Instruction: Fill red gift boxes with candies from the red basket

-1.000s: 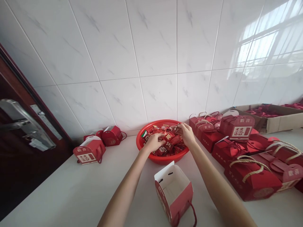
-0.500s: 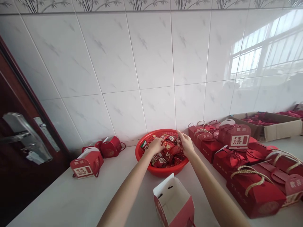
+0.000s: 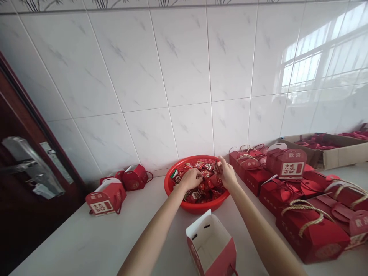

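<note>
A red plastic basket (image 3: 192,209) holds many wrapped candies (image 3: 205,188), mostly in red wrappers. Over its left half, my left hand (image 3: 192,179) has its fingers curled down among the candies; whatever they grip is hidden. At the right rim my right hand (image 3: 227,174) is closed round a wrapped candy (image 3: 219,167), which shows dark red between thumb and fingers. Between my forearms, nearer to me, stands an open red gift box (image 3: 211,245), its white inside bare and its top flaps spread.
Several closed red gift boxes (image 3: 312,234) with rope or ribbon handles crowd the right side. Behind them sits a cardboard box (image 3: 342,155) of red ribbons. More red boxes (image 3: 105,197) stand at the left, near a dark door (image 3: 23,222). A tiled wall (image 3: 189,126) bounds the back.
My left hand has shifted slightly right over the candies, its fingers curling further. My right hand has closed in on a candy at the basket's right side. The view has tilted slightly.
</note>
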Motion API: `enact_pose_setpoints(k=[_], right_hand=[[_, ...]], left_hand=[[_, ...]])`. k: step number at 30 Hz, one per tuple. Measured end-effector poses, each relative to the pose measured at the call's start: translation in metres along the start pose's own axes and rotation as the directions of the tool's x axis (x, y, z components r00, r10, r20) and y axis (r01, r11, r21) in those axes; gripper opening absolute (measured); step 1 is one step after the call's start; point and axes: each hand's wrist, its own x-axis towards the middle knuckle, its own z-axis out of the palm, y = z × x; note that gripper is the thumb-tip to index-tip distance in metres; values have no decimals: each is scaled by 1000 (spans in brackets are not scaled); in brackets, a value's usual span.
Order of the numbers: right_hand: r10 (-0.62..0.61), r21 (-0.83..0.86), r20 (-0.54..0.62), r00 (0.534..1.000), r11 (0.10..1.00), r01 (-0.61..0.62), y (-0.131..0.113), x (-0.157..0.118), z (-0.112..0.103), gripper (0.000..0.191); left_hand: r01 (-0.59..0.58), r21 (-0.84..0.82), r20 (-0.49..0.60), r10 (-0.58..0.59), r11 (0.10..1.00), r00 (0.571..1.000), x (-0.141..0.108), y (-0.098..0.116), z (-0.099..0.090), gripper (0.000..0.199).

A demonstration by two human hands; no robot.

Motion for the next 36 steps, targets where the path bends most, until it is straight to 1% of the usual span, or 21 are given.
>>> enact_pose_setpoints(k=[2,5,7,9,11,13,17,20,22,26,30,33,36], right_hand=[[1,5,2,1000,1000,-1,2,1,-1,43],[-2,7,-5,1000,1000,2,5,3,-3,35],[-8,11,-16,1000,1000,8,6,4,-5,34],[-14,17,-30,999,1000,14,8,5,-6,36],[-21,23,-39,999,999,22,9,6,-7,39],[-32,25,-36,999,999,33,10,7,-8,40],[-57,25,-17,998,998,57,11,8,-9,33],[-64,33,-24,998,997,65,11,8,-9,30],[-62,37,-36,997,997,64,11,7,-9,30],[-46,29,-52,998,998,47,11,7,-9,31],[-26,15,-47,999,1000,27,11,7,-9,29],[-15,5,-39,999,1000,15,10,7,-9,27],[-4,5,-40,999,1000,5,10,7,-9,27]], left_hand=[[-34,18,-16,35,999,999,3,0,2,35],[-61,54,16,60,997,998,7,0,6,57],[-64,79,46,60,995,997,8,0,9,71],[-62,105,70,55,993,996,9,2,11,77],[-61,130,80,51,990,996,9,4,12,72],[-64,150,77,53,987,996,8,6,12,62],[-63,168,49,56,984,997,7,10,9,39],[-37,159,24,34,987,999,7,10,6,23],[-1,142,-1,2,990,1000,7,8,5,23],[47,115,-36,-43,992,998,8,3,7,32],[13,118,1,-13,993,1000,8,2,11,25],[-16,97,29,14,995,999,10,2,13,25],[-16,41,17,15,999,1000,12,1,16,25]])
